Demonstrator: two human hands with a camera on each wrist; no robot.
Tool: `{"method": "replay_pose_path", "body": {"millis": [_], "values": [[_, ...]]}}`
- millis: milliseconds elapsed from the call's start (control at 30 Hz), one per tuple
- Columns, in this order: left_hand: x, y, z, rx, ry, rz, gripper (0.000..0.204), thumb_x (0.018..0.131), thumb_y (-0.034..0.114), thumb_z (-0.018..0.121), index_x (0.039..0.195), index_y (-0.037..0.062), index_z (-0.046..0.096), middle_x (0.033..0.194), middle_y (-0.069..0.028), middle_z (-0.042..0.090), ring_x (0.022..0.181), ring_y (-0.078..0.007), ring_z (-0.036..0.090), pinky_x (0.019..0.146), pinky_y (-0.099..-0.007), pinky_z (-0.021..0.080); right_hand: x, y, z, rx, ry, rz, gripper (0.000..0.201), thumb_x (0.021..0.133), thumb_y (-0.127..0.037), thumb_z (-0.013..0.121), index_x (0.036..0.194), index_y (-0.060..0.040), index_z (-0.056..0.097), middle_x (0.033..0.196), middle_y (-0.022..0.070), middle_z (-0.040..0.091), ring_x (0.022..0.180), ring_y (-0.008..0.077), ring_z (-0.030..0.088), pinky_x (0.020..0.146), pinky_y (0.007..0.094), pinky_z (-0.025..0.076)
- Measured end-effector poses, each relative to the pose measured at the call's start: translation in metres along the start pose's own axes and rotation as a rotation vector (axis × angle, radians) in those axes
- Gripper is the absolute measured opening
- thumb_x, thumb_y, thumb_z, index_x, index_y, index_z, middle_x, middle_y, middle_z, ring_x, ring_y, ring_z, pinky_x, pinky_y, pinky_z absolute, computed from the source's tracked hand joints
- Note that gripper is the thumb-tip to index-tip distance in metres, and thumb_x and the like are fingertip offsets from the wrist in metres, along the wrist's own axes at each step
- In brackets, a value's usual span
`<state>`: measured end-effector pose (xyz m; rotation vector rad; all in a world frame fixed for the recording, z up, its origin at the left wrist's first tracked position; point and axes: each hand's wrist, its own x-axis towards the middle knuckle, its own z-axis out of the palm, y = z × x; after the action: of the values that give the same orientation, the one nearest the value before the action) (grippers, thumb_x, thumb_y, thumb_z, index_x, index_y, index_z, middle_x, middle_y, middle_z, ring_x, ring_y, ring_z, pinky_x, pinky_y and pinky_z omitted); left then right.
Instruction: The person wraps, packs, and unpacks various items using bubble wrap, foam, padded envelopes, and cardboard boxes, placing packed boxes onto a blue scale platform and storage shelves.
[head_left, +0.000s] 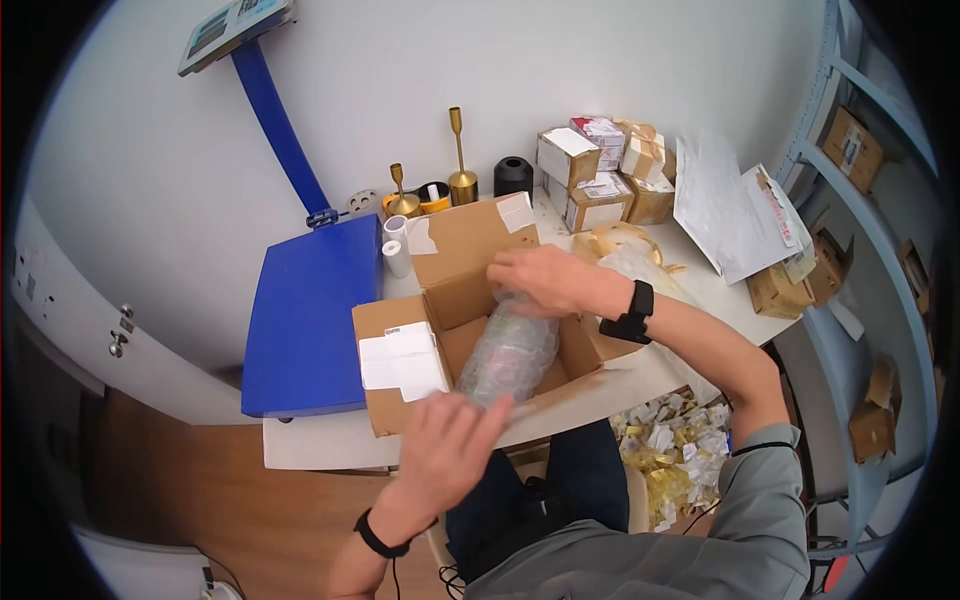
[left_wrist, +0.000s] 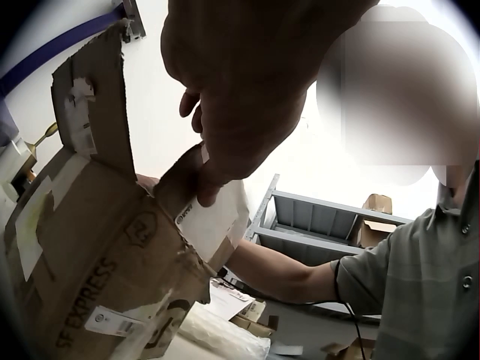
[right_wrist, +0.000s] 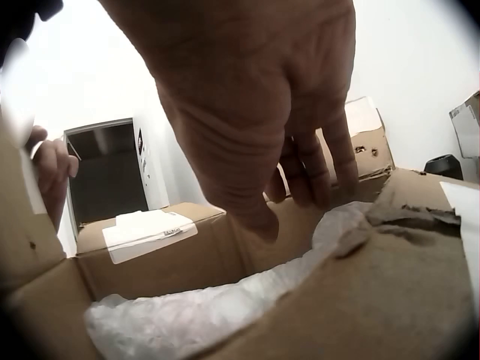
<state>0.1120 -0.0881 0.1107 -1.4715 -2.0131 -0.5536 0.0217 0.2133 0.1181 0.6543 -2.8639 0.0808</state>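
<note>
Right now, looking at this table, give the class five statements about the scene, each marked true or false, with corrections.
1. The bubble-wrapped item lies in the open cardboard box. True.
2. The blue scale stands to the right of the box. False; it stands to the left.
3. The right hand is above the box. True.
4. The taller gold candlestick lies on its side. False; it stands upright.
5. Each wrist has a black band. True.

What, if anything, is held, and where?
Cannot tell: right hand at the far end of the wrapped bundle, left hand by the near edge of the box; no clear grip.
</note>
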Motion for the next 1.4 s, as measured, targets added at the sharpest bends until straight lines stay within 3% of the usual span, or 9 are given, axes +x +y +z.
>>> {"method": "replay_pose_path", "body": {"millis": [100, 167, 267, 367, 567, 767, 1033, 1300, 1400], "values": [[-0.019, 0.031, 0.006, -0.088, -0.092, 0.211, 0.042, 0.086, 0.03, 0.082, 0.117, 0.0041, 0.072, 0.094, -0.0077, 0.058, 0.092, -0.0275, 0.06, 0.084, -0.0407, 0.054, -0.006, -0.002, 0.004, 0.228, -0.325, -0.238, 0.082, 0.072, -0.028, 0.09, 0.142, -0.0105, 0.052, 0.139, 0.014, 0.059, 0.128, 0.0402, 0.059, 0.107, 0.0483, 0.049], [-0.021, 0.037, 0.003, -0.282, -0.218, 0.038, 0.038, 0.091, 0.032, 0.078, 0.117, 0.0045, 0.072, 0.1, -0.0104, 0.062, 0.095, -0.0304, 0.062, 0.086, -0.0428, 0.054, -0.005, -0.011, 0.001, -0.017, -0.491, -0.293, 0.098, 0.066, -0.03, 0.093, 0.152, -0.0167, 0.047, 0.15, 0.0148, 0.055, 0.146, 0.0369, 0.044, 0.123, 0.0498, 0.035], [-0.017, 0.029, 0.001, -0.583, -0.22, -0.153, 0.051, 0.085, 0.036, 0.082, 0.119, 0.0008, 0.069, 0.117, -0.0177, 0.064, 0.11, -0.0397, 0.061, 0.099, -0.0512, 0.049, -0.003, -0.018, 0.037, -0.162, -0.479, -0.304, 0.104, 0.066, -0.031, 0.092, 0.158, -0.0239, 0.044, 0.154, 0.0182, 0.051, 0.152, 0.0366, 0.037, 0.124, 0.0495, 0.033], [0.0, 0.021, 0.023, -0.147, -0.107, -0.223, 0.061, 0.08, 0.035, 0.085, 0.125, -0.0019, 0.065, 0.121, -0.0201, 0.062, 0.118, -0.0414, 0.058, 0.105, -0.0536, 0.044, 0.005, -0.023, 0.053, -0.294, -0.504, -0.326, 0.094, 0.069, -0.032, 0.089, 0.153, -0.0244, 0.048, 0.145, 0.0165, 0.057, 0.142, 0.0379, 0.049, 0.122, 0.0495, 0.036], [-0.024, 0.009, 0.05, -0.052, -0.183, -0.289, 0.059, 0.074, 0.032, 0.089, 0.112, -0.0043, 0.06, 0.12, -0.0228, 0.057, 0.117, -0.0413, 0.056, 0.114, -0.0564, 0.04, 0.006, 0.005, 0.089, -0.452, -0.47, -0.53, 0.08, 0.067, -0.031, 0.087, 0.14, -0.0138, 0.056, 0.124, 0.0197, 0.068, 0.12, 0.0376, 0.065, 0.107, 0.0486, 0.05], [-0.038, -0.009, 0.052, 0.019, -0.184, -0.307, 0.054, 0.077, 0.031, 0.087, 0.102, -0.0059, 0.057, 0.117, -0.0238, 0.055, 0.117, -0.042, 0.056, 0.119, -0.0563, 0.039, 0.025, -0.016, -0.012, 0.217, -0.734, -0.106, 0.078, 0.063, -0.038, 0.087, 0.129, -0.0066, 0.06, 0.114, 0.0204, 0.071, 0.108, 0.0392, 0.069, 0.096, 0.0453, 0.055], [-0.037, -0.018, 0.03, 0.093, -0.26, -0.256, 0.057, 0.077, 0.038, 0.086, 0.099, -0.0063, 0.057, 0.124, -0.0259, 0.055, 0.125, -0.0429, 0.054, 0.119, -0.0504, 0.041, 0.036, -0.024, -0.076, 0.334, -0.872, 0.038, 0.076, 0.067, -0.047, 0.085, 0.125, -0.0001, 0.071, 0.117, 0.0198, 0.074, 0.108, 0.033, 0.071, 0.093, 0.0411, 0.056], [-0.038, -0.016, 0.012, 0.17, -0.398, -0.305, 0.057, 0.07, 0.032, 0.092, 0.093, -0.0058, 0.056, 0.152, -0.0333, 0.042, 0.143, -0.0505, 0.041, 0.109, -0.0496, 0.049, -0.013, 0.023, -0.154, 0.537, -0.61, 0.312, 0.067, 0.072, -0.039, 0.083, 0.123, 0.0018, 0.07, 0.111, 0.0147, 0.075, 0.102, 0.0246, 0.072, 0.089, 0.036, 0.057], [-0.04, -0.013, 0.012, 0.123, -0.372, -0.337, 0.056, 0.067, 0.027, 0.093, 0.093, -0.0052, 0.055, 0.153, -0.0317, 0.042, 0.144, -0.0511, 0.04, 0.107, -0.0507, 0.05, -0.063, 0.063, -0.164, 0.585, -0.207, 0.427, 0.071, 0.072, -0.038, 0.082, 0.128, 0.0015, 0.065, 0.112, 0.0126, 0.074, 0.103, 0.023, 0.071, 0.091, 0.0369, 0.056]]}}
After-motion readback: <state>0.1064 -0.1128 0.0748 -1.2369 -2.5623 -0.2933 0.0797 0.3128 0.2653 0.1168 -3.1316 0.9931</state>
